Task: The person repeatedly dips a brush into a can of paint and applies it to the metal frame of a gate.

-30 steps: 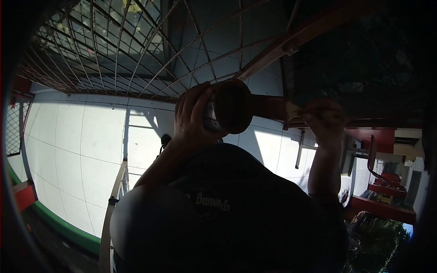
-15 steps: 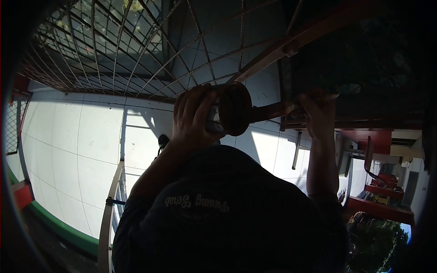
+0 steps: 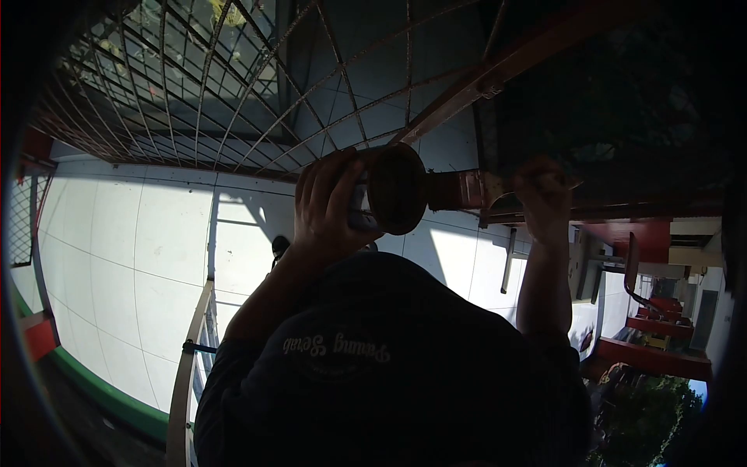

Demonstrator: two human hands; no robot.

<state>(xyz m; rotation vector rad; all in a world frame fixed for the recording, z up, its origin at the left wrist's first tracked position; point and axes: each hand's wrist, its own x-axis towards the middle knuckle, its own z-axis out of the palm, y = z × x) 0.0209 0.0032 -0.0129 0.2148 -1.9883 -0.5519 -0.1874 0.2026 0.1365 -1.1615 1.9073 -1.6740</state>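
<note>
My left hand (image 3: 331, 206) is wrapped round a can (image 3: 375, 191) tipped so its round, brown-rimmed mouth faces right. The can's inside is dark, and its contents cannot be made out. My right hand (image 3: 542, 194) grips a wide paintbrush (image 3: 459, 191) by its pale handle. The brush's broad side shows, and its dark brown bristles point left, right at the can's mouth; whether they touch the rim is hard to tell. The tip of the handle sticks out past my right fingers.
A rusty metal lattice (image 3: 226, 86) with a reddish-brown frame bar (image 3: 467, 93) stands ahead of the hands. Below lies a white tiled floor (image 3: 109, 226). A ladder-like rail (image 3: 187, 373) is at lower left, close to my left arm. Red beams (image 3: 646, 354) appear at right.
The paintbrush has turned from narrow edge to broad side beside the can's mouth. My right hand has shifted slightly; the can and my left hand have barely moved.
</note>
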